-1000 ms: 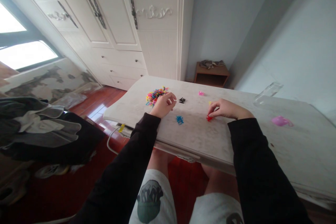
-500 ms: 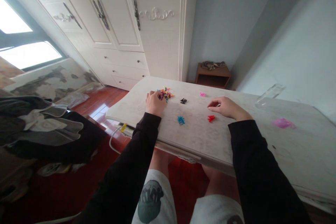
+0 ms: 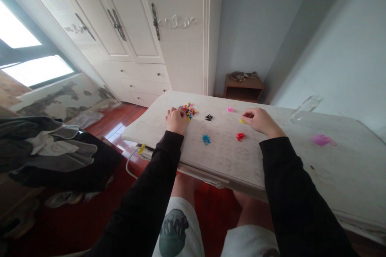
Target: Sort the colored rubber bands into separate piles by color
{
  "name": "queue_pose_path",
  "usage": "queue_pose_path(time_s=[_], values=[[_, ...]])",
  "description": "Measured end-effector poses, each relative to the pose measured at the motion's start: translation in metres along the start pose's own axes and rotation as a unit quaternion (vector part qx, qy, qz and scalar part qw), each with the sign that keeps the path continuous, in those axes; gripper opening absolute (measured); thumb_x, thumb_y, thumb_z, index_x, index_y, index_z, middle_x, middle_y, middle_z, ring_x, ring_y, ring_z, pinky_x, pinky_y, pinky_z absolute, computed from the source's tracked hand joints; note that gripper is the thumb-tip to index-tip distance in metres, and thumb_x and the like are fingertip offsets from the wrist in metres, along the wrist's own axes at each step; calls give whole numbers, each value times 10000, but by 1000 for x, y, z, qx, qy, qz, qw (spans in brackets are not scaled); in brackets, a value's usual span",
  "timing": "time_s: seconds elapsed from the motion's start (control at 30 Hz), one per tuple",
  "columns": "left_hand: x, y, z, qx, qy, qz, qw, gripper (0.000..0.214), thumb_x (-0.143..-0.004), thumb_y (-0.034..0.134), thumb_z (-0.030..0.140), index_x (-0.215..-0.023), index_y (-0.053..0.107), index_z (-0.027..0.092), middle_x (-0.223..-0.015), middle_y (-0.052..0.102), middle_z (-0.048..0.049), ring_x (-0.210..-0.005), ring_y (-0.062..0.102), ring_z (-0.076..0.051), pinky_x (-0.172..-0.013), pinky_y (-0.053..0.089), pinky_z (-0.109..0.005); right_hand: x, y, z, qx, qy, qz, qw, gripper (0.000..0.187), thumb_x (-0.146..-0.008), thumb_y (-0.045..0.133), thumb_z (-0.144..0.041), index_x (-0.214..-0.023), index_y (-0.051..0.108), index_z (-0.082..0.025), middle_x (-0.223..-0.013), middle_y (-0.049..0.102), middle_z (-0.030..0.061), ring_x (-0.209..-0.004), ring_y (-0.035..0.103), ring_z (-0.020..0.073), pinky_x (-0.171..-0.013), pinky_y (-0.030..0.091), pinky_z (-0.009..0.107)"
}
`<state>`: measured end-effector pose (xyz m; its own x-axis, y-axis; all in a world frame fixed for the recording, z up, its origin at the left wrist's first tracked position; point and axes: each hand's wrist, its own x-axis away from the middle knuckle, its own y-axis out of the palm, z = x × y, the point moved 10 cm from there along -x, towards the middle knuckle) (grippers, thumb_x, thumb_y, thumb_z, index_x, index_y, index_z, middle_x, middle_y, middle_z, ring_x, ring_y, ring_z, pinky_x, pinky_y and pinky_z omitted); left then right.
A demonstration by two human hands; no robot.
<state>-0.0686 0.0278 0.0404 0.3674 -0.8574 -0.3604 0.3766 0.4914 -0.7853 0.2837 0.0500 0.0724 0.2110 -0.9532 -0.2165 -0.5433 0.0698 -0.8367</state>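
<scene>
So the room had a big white wardrobe (image 3: pixel 181 60) along the back, a small brown stand (image 3: pixel 243 82) next to it, and you were sitting at a pale desk (image 3: pixel 223 154) with little colored bits spread over it in separate piles. What had just changed was mostly your right hand (image 3: pixel 261 121): a second before, it was down at the red pile (image 3: pixel 240 137), then half a second before it was hanging just above that, and now it had ended up at the yellow pile (image 3: pixel 241 120), farther back from you than the red. Its fingertips looked close together, right on the yellow bits, but I couldn't tell if they were clamped on one. Meanwhile your left hand (image 3: pixel 176 121), which had been reaching across to the right side of the mixed pile (image 3: pixel 191 109) a second earlier, was now tucked in at its near left edge. Those fingers were curled in, and honestly I couldn't tell whether they had a piece between them. What that meant: your left was at the mixed colors and your right at a single color. The black pile (image 3: pixel 208 117) and blue pile (image 3: pixel 206 139) sat between your hands, the pink pile (image 3: pixel 230 109) lay farther back, and the red sat nearer you, with neither hand on it.
</scene>
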Motion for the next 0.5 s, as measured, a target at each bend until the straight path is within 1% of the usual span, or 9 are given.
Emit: queue_pose_path(time_s=[0.1, 0.2, 0.3, 0.4, 0.5], values=[[0, 2, -4, 11, -3, 0, 1000, 133, -807, 663, 208, -921, 723, 240, -1121, 657, -128, -1187, 558, -360, -982, 459, -492, 1, 0, 0, 0, 0, 0, 1000, 192, -816, 623, -308, -726, 741, -185, -744, 743, 75, -692, 649, 207, -693, 478, 329], [0, 4, -7, 18, -7, -3, 1000, 71, -810, 650, 191, -817, 710, 228, -1082, 649, -147, -1163, 561, -374, -973, 459, -498, 2, 0, -1, 0, 1, 3, 1000, 194, -813, 622, -307, -730, 749, -186, -751, 750, 79, -694, 656, 209, -698, 490, 329], [-1, 2, -7, 28, -13, 1, 1000, 115, -832, 624, 193, -742, 687, 227, -1046, 649, -143, -1144, 564, -362, -970, 457, -488, 2, 1, -1, 4, 1, 0, 1000, 193, -817, 613, -297, -739, 752, -188, -755, 751, 80, -701, 663, 213, -706, 491, 333], [-1, -3, -6, 35, -25, 16, 999, 130, -855, 601, 213, -757, 684, 233, -1052, 659, -124, -1159, 555, -349, -975, 449, -489, 1, 3, -1, 8, -5, -4, 1000, 198, -820, 606, -302, -738, 748, -191, -755, 746, 81, -710, 664, 220, -710, 484, 339], [-2, -12, -6, 46, -30, 48, 997, 133, -864, 599, 233, -769, 692, 238, -1069, 665, -102, -1162, 557, -330, -989, 443, -474, 1, 4, 0, 11, -5, -4, 1000, 199, -816, 606, -309, -739, 748, -192, -763, 747, 84, -715, 664, 223, -714, 482, 343]])
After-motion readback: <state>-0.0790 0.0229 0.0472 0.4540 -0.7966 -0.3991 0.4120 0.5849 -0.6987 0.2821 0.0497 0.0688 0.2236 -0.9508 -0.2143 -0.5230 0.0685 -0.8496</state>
